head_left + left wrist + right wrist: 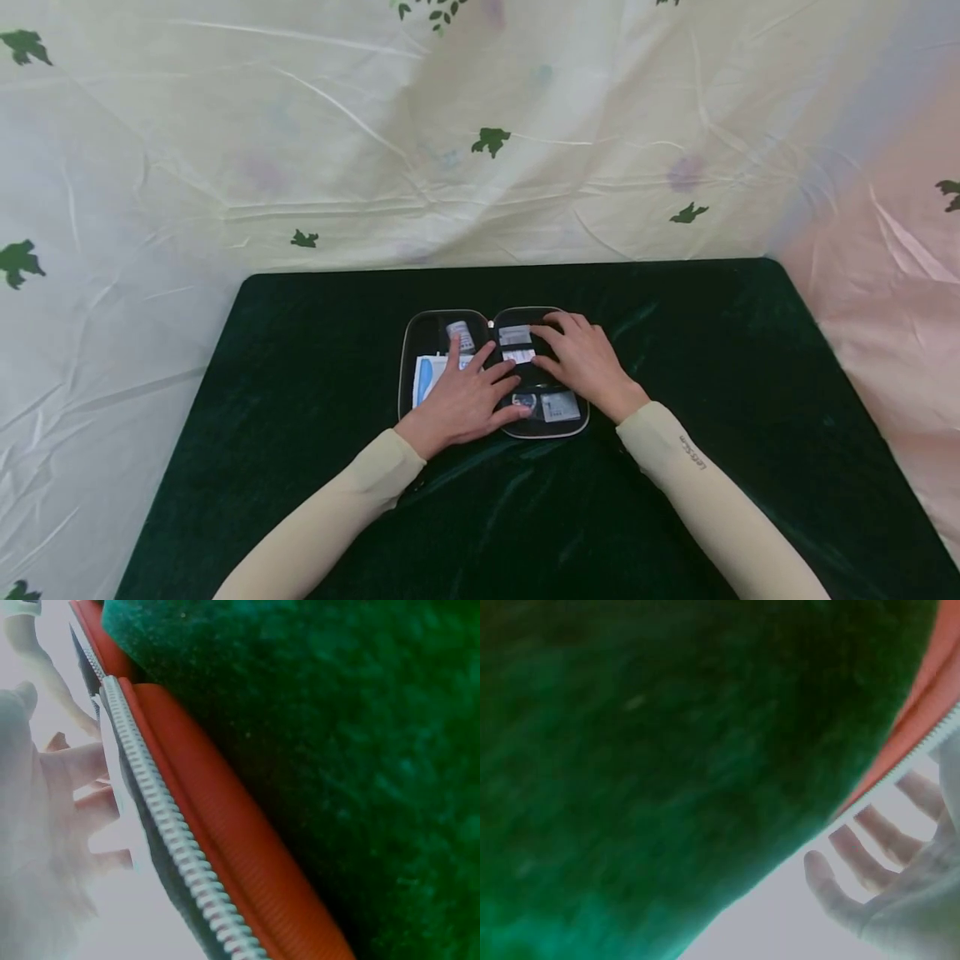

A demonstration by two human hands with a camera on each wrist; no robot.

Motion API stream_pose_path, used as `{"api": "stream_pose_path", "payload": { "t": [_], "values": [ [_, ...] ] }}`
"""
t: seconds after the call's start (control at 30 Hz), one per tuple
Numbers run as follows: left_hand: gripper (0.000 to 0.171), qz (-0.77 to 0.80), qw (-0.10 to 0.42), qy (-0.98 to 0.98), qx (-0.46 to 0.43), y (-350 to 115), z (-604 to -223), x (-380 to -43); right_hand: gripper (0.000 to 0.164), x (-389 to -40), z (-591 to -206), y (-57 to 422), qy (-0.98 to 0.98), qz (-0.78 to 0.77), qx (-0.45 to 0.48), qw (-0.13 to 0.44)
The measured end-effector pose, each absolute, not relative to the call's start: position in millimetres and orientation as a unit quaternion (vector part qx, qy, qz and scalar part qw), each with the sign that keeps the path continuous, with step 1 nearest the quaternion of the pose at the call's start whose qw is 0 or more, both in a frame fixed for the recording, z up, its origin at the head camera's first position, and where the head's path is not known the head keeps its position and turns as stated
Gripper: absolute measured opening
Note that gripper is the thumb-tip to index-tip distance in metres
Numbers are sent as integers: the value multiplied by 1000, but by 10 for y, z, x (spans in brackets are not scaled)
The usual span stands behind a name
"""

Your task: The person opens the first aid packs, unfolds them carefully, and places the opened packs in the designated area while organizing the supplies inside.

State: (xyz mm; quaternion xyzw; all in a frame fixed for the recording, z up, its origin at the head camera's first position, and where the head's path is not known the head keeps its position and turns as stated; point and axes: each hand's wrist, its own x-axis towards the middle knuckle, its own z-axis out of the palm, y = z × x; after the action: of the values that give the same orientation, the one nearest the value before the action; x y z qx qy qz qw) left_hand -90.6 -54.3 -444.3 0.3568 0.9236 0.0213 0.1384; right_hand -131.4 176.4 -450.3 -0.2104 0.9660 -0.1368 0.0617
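Observation:
An unzipped case (426,331) lies spread flat, black inside, with a red-orange shell (225,802) and a metal zipper (169,817) in the left wrist view. My left hand (467,398) stretches across its left half and hinge, fingers spread. Beneath it, partly hidden, are a white-and-blue packet (425,377) and a small white rolled item (460,334). Over the right half, my right hand (588,357) reaches in from the side, its fingers apart and lightly bent. Close to its fingertips sit a grey-white packet (514,335) and a white labelled packet (517,357).
Lower in the right half are another silvery packet (560,407) and a small round-looking packet (523,403). The case rests on a dark green velvety tabletop (330,350). Behind the table hangs a pale curtain (360,167) with green leaf shapes.

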Motion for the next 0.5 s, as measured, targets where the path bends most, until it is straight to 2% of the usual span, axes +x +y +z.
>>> {"api": "stream_pose_path", "payload": {
  "t": [0.3, 0.5],
  "values": [
    [77, 14, 139, 923, 358, -546, -4427, -947, 44, -1246, -4488, 1893, 949, -131, -279, 64],
    [78, 13, 138, 922, 360, -547, -4424, -959, 45, -1205, -4514, 1942, 946, -94, -297, 85]
  ]
}}
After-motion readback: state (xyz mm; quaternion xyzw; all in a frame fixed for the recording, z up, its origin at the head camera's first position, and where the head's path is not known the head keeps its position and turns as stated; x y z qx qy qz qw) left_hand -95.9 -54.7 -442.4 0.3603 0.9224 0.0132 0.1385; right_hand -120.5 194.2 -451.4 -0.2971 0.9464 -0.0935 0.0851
